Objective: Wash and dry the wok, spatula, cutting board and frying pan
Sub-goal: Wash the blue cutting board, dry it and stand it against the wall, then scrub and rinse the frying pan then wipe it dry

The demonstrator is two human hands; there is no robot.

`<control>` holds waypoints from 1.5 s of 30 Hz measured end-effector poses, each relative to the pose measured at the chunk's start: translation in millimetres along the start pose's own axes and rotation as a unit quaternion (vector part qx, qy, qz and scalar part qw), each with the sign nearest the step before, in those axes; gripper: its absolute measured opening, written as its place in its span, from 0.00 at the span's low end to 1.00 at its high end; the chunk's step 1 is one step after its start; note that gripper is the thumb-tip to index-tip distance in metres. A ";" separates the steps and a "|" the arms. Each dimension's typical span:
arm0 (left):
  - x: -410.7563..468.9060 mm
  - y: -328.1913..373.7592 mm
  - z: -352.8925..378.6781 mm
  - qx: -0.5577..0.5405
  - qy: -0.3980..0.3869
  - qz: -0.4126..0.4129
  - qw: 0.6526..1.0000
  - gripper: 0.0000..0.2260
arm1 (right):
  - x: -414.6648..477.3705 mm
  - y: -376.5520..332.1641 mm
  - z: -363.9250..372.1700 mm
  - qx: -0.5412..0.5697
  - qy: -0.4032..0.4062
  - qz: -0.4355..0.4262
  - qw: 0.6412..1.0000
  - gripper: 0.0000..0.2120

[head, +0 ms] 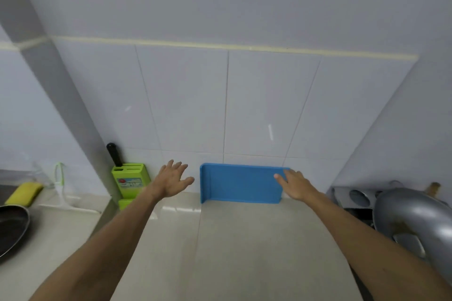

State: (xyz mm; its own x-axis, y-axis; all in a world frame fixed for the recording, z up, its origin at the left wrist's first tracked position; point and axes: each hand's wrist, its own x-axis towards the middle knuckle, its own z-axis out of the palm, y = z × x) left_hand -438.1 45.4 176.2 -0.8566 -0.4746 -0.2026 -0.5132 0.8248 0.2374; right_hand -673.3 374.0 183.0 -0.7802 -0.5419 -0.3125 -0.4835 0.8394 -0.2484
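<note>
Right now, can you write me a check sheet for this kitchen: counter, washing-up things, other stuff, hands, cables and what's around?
Surface: pale glossy counter.
Job's things: blue cutting board stands on edge at the back; frying pan far left; wok far right; spatula not seen.
Clutter: green knife block, yellow sponge.
Grips: left hand spread, holds nothing; right hand touches the board's right end.
Cables: nothing seen.
Surroundings: white tiled wall.

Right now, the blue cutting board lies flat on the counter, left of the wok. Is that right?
No. In the head view the blue cutting board stands upright on its edge against the tiled wall, not flat; it is left of the wok.
</note>
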 end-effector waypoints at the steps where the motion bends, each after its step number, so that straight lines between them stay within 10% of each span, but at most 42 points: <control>1: -3.2 -6.1 -14.7 0.014 0.010 -0.002 1.000 0.31 | -4.0 -6.5 -9.7 0.000 0.009 -0.007 1.000 0.34; 16: -191.2 -147.6 -122.7 0.043 0.062 0.032 0.997 0.42 | -120.1 -174.7 -13.2 -0.038 0.066 -0.060 0.995 0.38; 30: -459.3 -404.5 -115.6 0.052 0.099 -0.114 0.987 0.39 | -226.1 -501.6 147.6 -0.041 -0.001 -0.286 0.957 0.23; 45: -455.1 -525.7 -48.9 -0.011 0.114 -0.160 0.980 0.25 | -238.5 -669.2 264.7 0.020 0.035 -0.311 0.950 0.12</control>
State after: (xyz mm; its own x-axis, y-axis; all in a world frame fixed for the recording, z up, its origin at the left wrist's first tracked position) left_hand 218.8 -187.2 190.1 -0.6403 -0.7663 -0.0528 -0.7565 0.6172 0.2165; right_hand -58.6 -69.8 181.1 -0.3737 -0.9270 -0.0328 -0.8450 0.3549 -0.4000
